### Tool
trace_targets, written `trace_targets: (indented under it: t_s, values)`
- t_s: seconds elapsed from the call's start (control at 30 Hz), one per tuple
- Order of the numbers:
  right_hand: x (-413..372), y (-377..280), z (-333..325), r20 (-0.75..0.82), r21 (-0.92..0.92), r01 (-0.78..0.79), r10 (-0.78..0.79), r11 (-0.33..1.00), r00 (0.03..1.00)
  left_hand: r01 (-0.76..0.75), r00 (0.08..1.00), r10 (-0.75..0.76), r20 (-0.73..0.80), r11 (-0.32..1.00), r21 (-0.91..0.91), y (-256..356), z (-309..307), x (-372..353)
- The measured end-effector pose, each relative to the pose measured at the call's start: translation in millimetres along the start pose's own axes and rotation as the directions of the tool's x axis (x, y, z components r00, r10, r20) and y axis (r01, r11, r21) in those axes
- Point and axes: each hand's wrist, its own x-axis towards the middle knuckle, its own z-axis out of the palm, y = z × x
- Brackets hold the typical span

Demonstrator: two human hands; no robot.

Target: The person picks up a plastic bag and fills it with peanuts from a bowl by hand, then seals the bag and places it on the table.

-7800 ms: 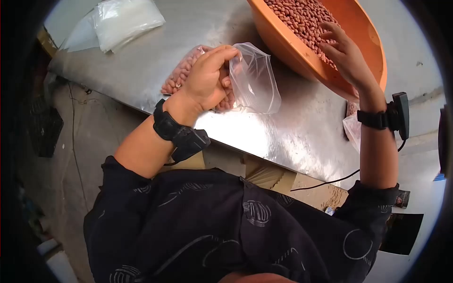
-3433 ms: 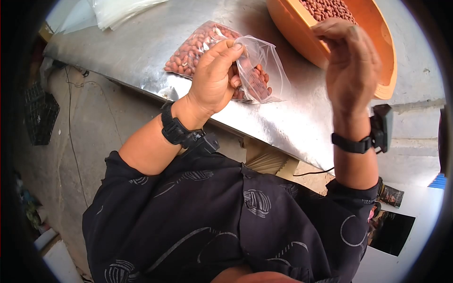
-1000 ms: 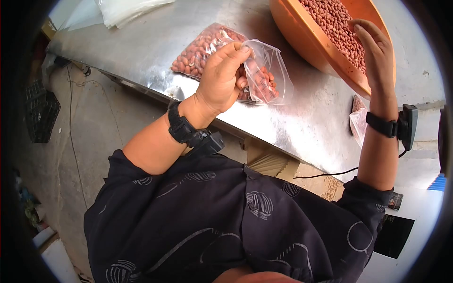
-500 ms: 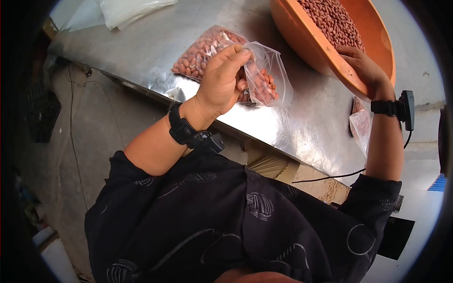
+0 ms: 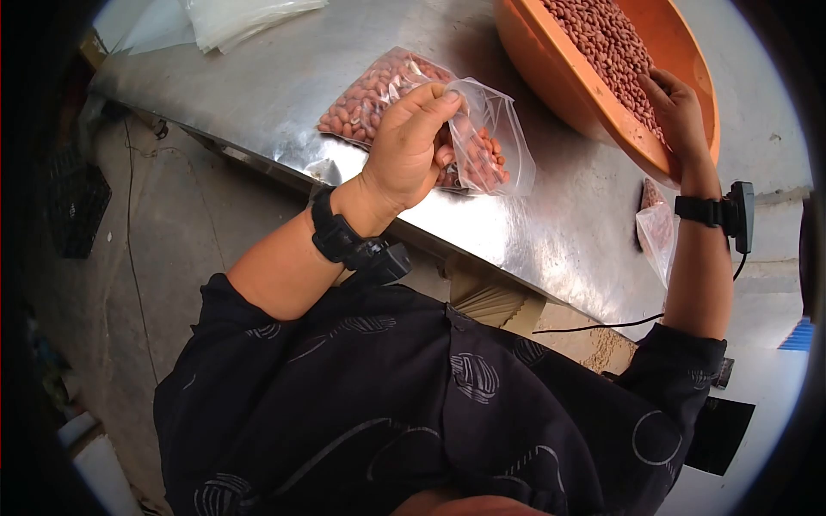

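Observation:
My left hand (image 5: pixel 403 150) is closed on the edge of a clear plastic bag (image 5: pixel 514 112) near its mouth, thumb on top. The bag lies on the metal table and holds reddish-brown peanuts (image 5: pixel 354 110); more of them show through the plastic right of the hand. My right hand (image 5: pixel 680 120) reaches over the near rim of a tilted orange basin (image 5: pixel 551 60). Its fingers are apart and touch the heap of peanuts (image 5: pixel 602 52) inside. Nothing shows held in that hand, though its palm side is partly hidden.
A smaller plastic bag of peanuts (image 5: pixel 656 225) lies by my right forearm. Flat clear bags (image 5: pixel 245 19) are stacked at the table's far left. The metal table (image 5: pixel 551 228) has its near edge before my body. A black cable (image 5: pixel 602 325) runs to my right wrist device.
My right hand has moved up and farther into the basin, from the rim onto the peanuts. My left hand keeps hold of the bag, almost unmoved.

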Motion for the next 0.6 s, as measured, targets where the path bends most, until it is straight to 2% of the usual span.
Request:
trace_targets:
  t_s: [0.03,0.07,0.1,0.17,0.23,0.27,0.3,0.33,0.37,0.43,0.5,0.6]
  values:
    - [-1,-3,-1,-0.101,0.011,0.025,-0.023,1.0,0.995,0.003,1.0,-0.003,0.006,1.0,-0.002,-1,-2,0]
    - [-4,-10,-5,-0.08,0.201,-0.018,0.035,0.979,0.996,0.003,1.0,-0.003,0.014,1.0,-0.003,-1,-2,0]
    - [-10,-20,-7,-0.052,0.383,0.014,0.006,0.924,0.999,0.002,1.0,-0.002,0.015,1.0,-0.001,0,-2,-1]
    - [-23,-49,0,-0.005,0.7,0.045,-0.058,0.713,0.998,0.007,1.0,-0.007,0.011,1.0,0.001,1,-2,1]
    - [-46,-85,23,0.081,0.804,0.041,-0.178,0.593,0.981,0.006,1.0,-0.006,0.006,1.0,0.004,0,-3,0]
    - [-59,-100,39,0.089,0.83,-0.033,-0.074,0.557,0.993,0.005,1.0,-0.005,0.004,1.0,0.006,-1,-3,-1]
    - [-67,-106,54,0.163,0.852,-0.068,-0.141,0.519,0.976,-0.006,1.0,0.006,0.012,1.0,0.005,-1,-4,0]
    - [-75,-116,71,0.211,0.844,-0.168,-0.028,0.51,0.977,-0.014,1.0,0.014,0.02,1.0,0.004,-2,-6,1]
    - [-78,-118,84,0.279,0.859,-0.208,-0.087,0.467,0.956,-0.023,0.999,0.023,0.028,1.0,0.002,-3,-7,2]
    - [-80,-107,112,0.339,0.846,-0.279,-0.054,0.455,0.939,-0.018,1.0,0.018,0.02,1.0,-0.006,-1,-5,2]
    - [-81,-104,123,0.395,0.811,-0.315,-0.063,0.492,0.917,-0.015,1.0,0.015,0.009,1.0,-0.007,0,-5,1]
    - [-83,-113,132,0.365,0.736,-0.272,-0.026,0.62,0.931,-0.016,1.0,0.016,-0.001,1.0,-0.005,2,-5,1]
